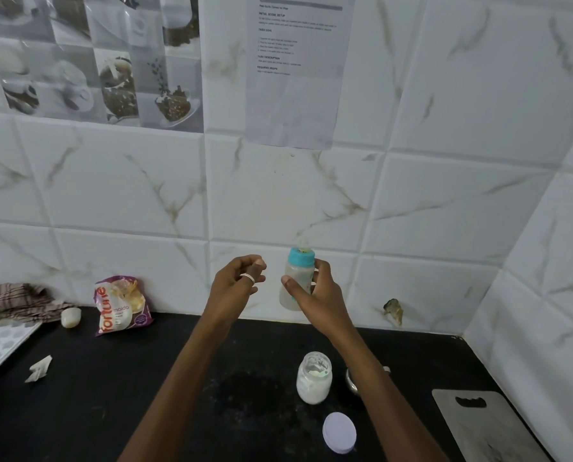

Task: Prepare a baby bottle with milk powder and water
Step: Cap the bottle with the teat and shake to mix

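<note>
A baby bottle (296,273) with a blue collar and clear teat is held upright in the air in front of the tiled wall, its contents cloudy white. My right hand (313,295) grips its body. My left hand (237,283) hovers just left of the bottle, apart from it, fingers loosely curled around nothing, a white ring on one finger. On the black counter below stands an open jar of white milk powder (313,378). Its pale lid (339,432) lies flat in front of it.
A purple Fortune flour packet (122,305) leans on the wall at left. Near it are a small white object (71,317), a striped cloth (22,300), a tray (2,341) and a torn paper scrap (39,368). A steel board (488,425) lies at right; a metal item (351,380) hides behind my right forearm.
</note>
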Demonstrator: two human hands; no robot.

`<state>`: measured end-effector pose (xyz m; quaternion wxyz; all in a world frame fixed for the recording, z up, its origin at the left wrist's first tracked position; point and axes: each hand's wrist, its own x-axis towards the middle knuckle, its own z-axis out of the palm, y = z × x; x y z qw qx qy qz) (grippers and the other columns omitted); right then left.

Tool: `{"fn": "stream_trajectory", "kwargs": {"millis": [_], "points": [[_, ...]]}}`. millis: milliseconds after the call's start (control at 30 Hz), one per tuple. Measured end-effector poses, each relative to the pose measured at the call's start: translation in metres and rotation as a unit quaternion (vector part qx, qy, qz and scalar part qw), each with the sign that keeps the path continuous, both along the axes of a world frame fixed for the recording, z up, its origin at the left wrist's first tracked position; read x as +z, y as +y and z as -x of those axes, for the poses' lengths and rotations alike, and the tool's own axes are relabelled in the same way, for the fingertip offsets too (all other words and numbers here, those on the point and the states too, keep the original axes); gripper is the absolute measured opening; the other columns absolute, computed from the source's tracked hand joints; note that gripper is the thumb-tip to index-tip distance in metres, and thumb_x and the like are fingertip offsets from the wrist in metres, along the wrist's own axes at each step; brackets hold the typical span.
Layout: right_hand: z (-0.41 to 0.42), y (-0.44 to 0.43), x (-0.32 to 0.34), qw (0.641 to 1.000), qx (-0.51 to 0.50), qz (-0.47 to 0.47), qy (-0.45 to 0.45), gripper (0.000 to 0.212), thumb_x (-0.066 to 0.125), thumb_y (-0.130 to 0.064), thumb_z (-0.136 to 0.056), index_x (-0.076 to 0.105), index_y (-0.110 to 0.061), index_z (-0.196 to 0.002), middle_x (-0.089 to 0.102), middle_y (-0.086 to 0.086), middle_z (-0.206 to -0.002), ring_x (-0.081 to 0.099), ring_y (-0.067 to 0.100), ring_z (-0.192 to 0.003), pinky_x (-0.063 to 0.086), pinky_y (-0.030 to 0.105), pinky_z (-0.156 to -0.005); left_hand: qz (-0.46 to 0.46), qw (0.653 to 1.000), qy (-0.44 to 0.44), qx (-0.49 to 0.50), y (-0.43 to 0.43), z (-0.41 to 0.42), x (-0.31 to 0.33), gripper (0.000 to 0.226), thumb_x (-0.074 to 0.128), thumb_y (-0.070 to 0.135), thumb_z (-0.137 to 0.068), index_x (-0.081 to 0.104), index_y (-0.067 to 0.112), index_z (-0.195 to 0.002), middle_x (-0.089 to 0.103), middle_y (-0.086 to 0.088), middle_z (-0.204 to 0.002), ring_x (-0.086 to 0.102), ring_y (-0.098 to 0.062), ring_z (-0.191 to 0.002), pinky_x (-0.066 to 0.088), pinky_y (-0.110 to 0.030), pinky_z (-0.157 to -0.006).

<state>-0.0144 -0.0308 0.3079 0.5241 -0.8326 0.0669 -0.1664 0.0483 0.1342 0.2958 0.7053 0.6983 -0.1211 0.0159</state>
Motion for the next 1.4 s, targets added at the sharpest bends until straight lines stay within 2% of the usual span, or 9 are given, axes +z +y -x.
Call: {"fn": "stream_trajectory", "kwargs": {"millis": [133,300,433,633,733,900,1067,1200,1400], "points": [[-0.002,0.007,0.0,1.0,0.004,0.024,-0.01,0.063,0.07,-0.039,-0.096,0.036,-0.022,-0.146,0.056,0.0,-0.143,0.054,0.008,-0.11,0.045,0.01,-0.082,-0.051,0.998,-0.009,-0.041,-0.001,0.003,-0.001,0.036,0.061,0.042,-0.101,0.061,0.028,-0.135,0.069,0.011,-0.124,0.068,-0.01,-0.113,0.058,-0.031,-0.095],[-0.004,0.015,-0.004,0.999,0.015,0.029,-0.015,0.063,0.07,-0.037,-0.096,0.037,-0.02,-0.147,0.056,0.002,-0.144,0.058,0.02,-0.128,0.05,0.02,-0.094,-0.077,0.992,-0.026,-0.093,0.0,0.007,-0.002,0.044,0.063,0.041,-0.099,0.059,0.027,-0.141,0.069,0.013,-0.131,0.065,-0.006,-0.119,0.054,-0.035,-0.104],[-0.009,0.02,-0.01,0.999,0.017,0.033,-0.014,0.06,0.07,-0.036,-0.096,0.038,-0.021,-0.145,0.058,0.002,-0.141,0.061,0.014,-0.118,0.048,0.004,-0.073,-0.08,0.991,-0.034,-0.104,0.003,0.006,-0.001,0.042,0.066,0.04,-0.097,0.06,0.031,-0.138,0.069,0.016,-0.128,0.066,-0.002,-0.117,0.053,-0.031,-0.104],[-0.012,0.029,-0.009,0.999,0.018,0.044,-0.009,0.06,0.069,-0.035,-0.097,0.038,-0.02,-0.146,0.058,0.001,-0.139,0.057,0.007,-0.108,0.046,0.0,-0.068,-0.08,0.991,-0.033,-0.105,0.011,-0.002,-0.004,0.049,0.071,0.038,-0.095,0.059,0.025,-0.141,0.07,0.011,-0.13,0.067,-0.011,-0.121,0.053,-0.04,-0.108],[-0.013,0.033,-0.008,0.999,0.014,0.052,-0.006,0.06,0.068,-0.035,-0.098,0.037,-0.02,-0.147,0.057,0.002,-0.141,0.057,0.008,-0.111,0.045,0.003,-0.071,-0.083,0.991,-0.031,-0.104,0.014,-0.006,-0.006,0.051,0.072,0.035,-0.095,0.058,0.022,-0.142,0.07,0.008,-0.132,0.067,-0.014,-0.121,0.052,-0.045,-0.109],[-0.017,0.043,-0.01,0.999,0.016,0.049,-0.007,0.061,0.069,-0.033,-0.097,0.036,-0.02,-0.147,0.057,0.003,-0.142,0.061,0.017,-0.122,0.049,0.018,-0.089,-0.086,0.99,-0.033,-0.107,0.021,-0.012,-0.008,0.05,0.073,0.031,-0.095,0.058,0.021,-0.142,0.07,0.007,-0.131,0.067,-0.014,-0.121,0.053,-0.046,-0.108],[-0.021,0.055,-0.017,0.998,0.021,0.056,0.002,0.062,0.073,-0.033,-0.095,0.038,-0.021,-0.145,0.06,0.001,-0.136,0.063,0.012,-0.112,0.051,0.012,-0.082,-0.094,0.989,-0.026,-0.11,0.03,-0.018,-0.017,0.051,0.074,0.029,-0.094,0.058,0.022,-0.142,0.07,0.007,-0.131,0.066,-0.012,-0.12,0.053,-0.045,-0.108],[-0.023,0.068,-0.029,0.997,0.024,0.064,0.02,0.062,0.074,-0.031,-0.094,0.039,-0.021,-0.144,0.062,0.001,-0.133,0.064,0.014,-0.111,0.056,0.025,-0.089,-0.101,0.988,-0.014,-0.113,0.039,-0.018,-0.029,0.054,0.079,0.027,-0.09,0.059,0.02,-0.139,0.071,0.008,-0.125,0.068,-0.009,-0.114,0.055,-0.038,-0.104],[-0.023,0.088,-0.067,0.995,0.036,0.063,0.071,0.066,0.076,-0.025,-0.092,0.039,-0.02,-0.145,0.062,0.002,-0.134,0.063,0.013,-0.112,0.054,0.027,-0.092,-0.117,0.988,0.021,-0.102,0.057,-0.019,-0.073,0.057,0.083,0.03,-0.085,0.06,0.016,-0.135,0.072,0.006,-0.119,0.07,-0.012,-0.107,0.059,-0.038,-0.097]]}}
